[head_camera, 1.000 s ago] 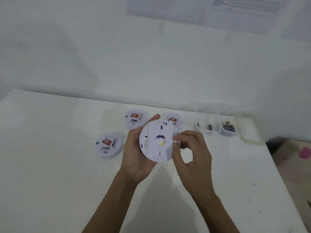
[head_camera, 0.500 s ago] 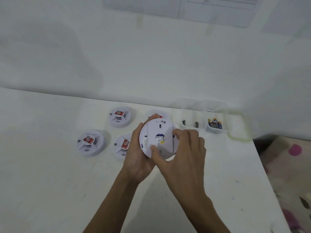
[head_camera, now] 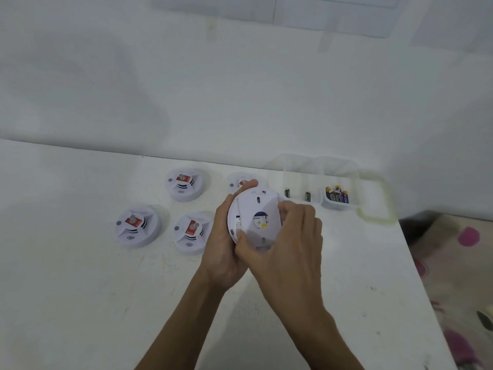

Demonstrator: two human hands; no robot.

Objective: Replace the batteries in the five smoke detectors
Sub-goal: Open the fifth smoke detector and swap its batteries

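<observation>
A round white smoke detector [head_camera: 256,209] is held above the table with its back side toward me. My left hand [head_camera: 222,247] cups its left edge from behind. My right hand [head_camera: 289,244] grips its right and lower rim, thumb across the back plate. Three more detectors lie face up with red labels: one at the back [head_camera: 184,184], one at the left [head_camera: 137,225] and one beside my left hand [head_camera: 192,232]. Another detector [head_camera: 238,181] shows partly behind my fingers. Loose batteries [head_camera: 337,194] sit in a clear tray compartment.
The clear plastic tray [head_camera: 320,169] stands at the back right of the white table [head_camera: 80,289], with two single dark batteries [head_camera: 297,194] in its left compartment. The table's right edge drops to a patterned floor [head_camera: 458,276]. A white wall rises behind.
The view shifted right, so the detectors on the table show further left. My right hand moved from the detector's right edge to wrap over its lower rim, thumb on the back plate.
</observation>
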